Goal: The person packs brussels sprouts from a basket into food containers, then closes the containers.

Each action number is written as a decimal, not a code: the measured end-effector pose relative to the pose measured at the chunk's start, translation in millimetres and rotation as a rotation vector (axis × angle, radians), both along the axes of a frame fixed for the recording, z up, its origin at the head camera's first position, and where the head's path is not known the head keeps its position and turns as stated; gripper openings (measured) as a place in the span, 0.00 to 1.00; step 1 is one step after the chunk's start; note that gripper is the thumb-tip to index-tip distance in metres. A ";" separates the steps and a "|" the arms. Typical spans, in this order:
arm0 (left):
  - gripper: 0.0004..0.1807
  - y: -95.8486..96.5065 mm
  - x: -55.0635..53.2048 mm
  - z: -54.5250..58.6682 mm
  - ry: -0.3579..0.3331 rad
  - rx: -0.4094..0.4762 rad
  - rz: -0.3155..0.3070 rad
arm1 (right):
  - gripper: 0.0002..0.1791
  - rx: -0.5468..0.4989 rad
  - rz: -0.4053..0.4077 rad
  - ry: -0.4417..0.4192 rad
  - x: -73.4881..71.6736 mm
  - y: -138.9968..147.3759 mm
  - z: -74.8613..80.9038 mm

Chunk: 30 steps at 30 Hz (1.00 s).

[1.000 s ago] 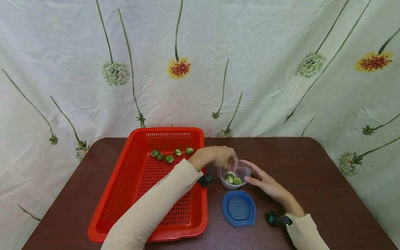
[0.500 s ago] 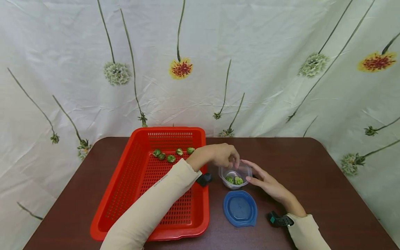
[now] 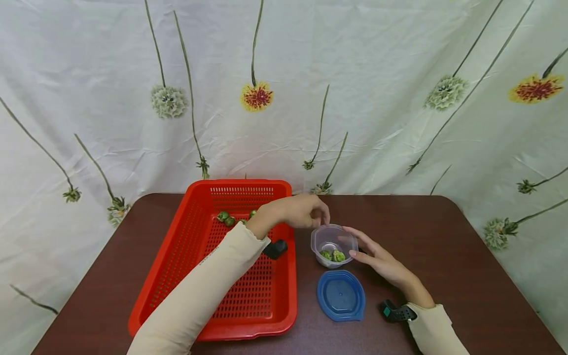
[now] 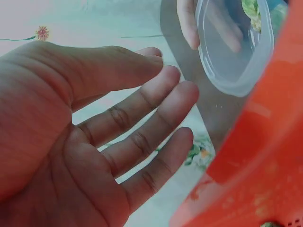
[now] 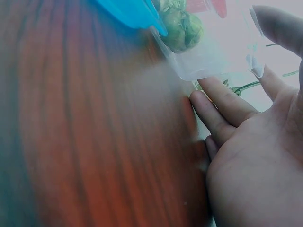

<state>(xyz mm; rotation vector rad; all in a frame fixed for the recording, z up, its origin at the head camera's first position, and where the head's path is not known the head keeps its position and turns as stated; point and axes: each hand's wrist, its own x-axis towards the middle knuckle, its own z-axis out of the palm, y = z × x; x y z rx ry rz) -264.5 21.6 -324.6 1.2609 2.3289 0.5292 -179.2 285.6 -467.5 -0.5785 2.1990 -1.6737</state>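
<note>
My left hand (image 3: 305, 211) is over the far right rim of the red basket (image 3: 288, 315), left of a clear plastic container (image 3: 316, 245). The left wrist view shows its fingers (image 4: 142, 137) loosely bent and apart, with nothing between them. My right hand (image 3: 377, 259) holds the container by its right side, thumb in front and fingers behind. Two Brussels sprouts (image 3: 338, 256) lie at the container's bottom. Inside the basket, several more Brussels sprouts (image 3: 223, 216) sit near the far end, some hidden behind my left forearm.
A blue lid (image 3: 340, 296) lies on the dark brown table (image 3: 443, 236) just in front of the container. Behind the table hangs a white cloth (image 3: 372, 98) printed with flowers.
My left hand has pulled back from above the container, moving left toward the basket. My right hand keeps its hold on the container, which stays in place.
</note>
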 end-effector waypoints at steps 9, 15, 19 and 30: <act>0.12 -18.4 -4.1 4.4 0.026 0.068 0.040 | 0.33 -0.016 0.011 0.018 -1.1 1.0 0.6; 0.11 -27.8 -4.8 3.8 0.053 0.123 0.066 | 0.33 -0.022 0.013 0.003 -0.5 0.4 -0.4; 0.09 -34.9 -4.9 4.1 0.043 0.162 0.105 | 0.33 -0.026 0.014 0.007 -0.2 0.0 -0.7; 0.05 -57.8 -11.4 2.6 0.057 0.283 0.189 | 0.33 -0.026 0.007 0.011 -0.3 0.1 -1.0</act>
